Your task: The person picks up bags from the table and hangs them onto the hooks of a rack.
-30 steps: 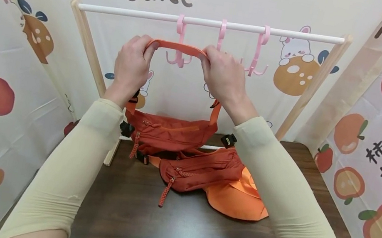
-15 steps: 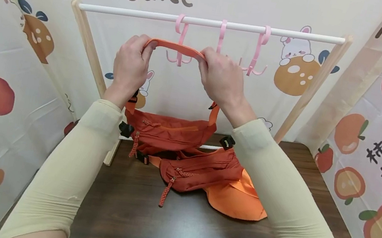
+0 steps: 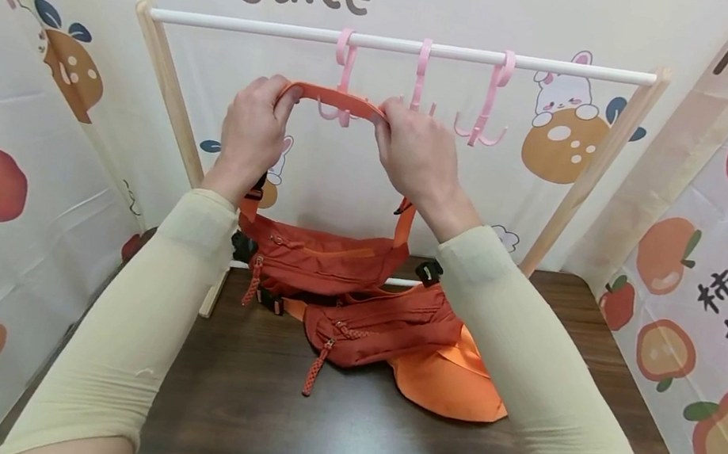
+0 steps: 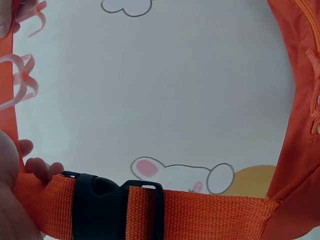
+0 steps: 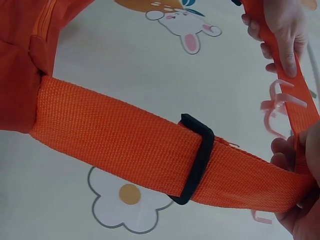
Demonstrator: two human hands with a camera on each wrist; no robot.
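My left hand (image 3: 253,130) and right hand (image 3: 422,152) grip an orange webbing strap (image 3: 335,98), which runs level between them in front of a pink hook (image 3: 348,68). From this strap a rust-red waist bag (image 3: 322,259) hangs below my hands. In the left wrist view a black buckle (image 4: 100,207) sits on the strap beside my left hand. A black slider (image 5: 197,162) shows on the strap near my right hand in the right wrist view. A second rust-red waist bag (image 3: 384,323) lies on the table, its zip pull dangling forward.
Two more pink hooks, a middle hook (image 3: 423,68) and a right hook (image 3: 490,104), hang from the white rail (image 3: 224,23) of a wooden-legged rack. An orange cloth flap (image 3: 448,394) spreads under my right forearm on the dark wood table (image 3: 299,441). Printed curtains surround the table.
My hands have sunk slightly with the strap and the hanging bag. My right hand has also shifted a little to the left. The bag on the table stays put.
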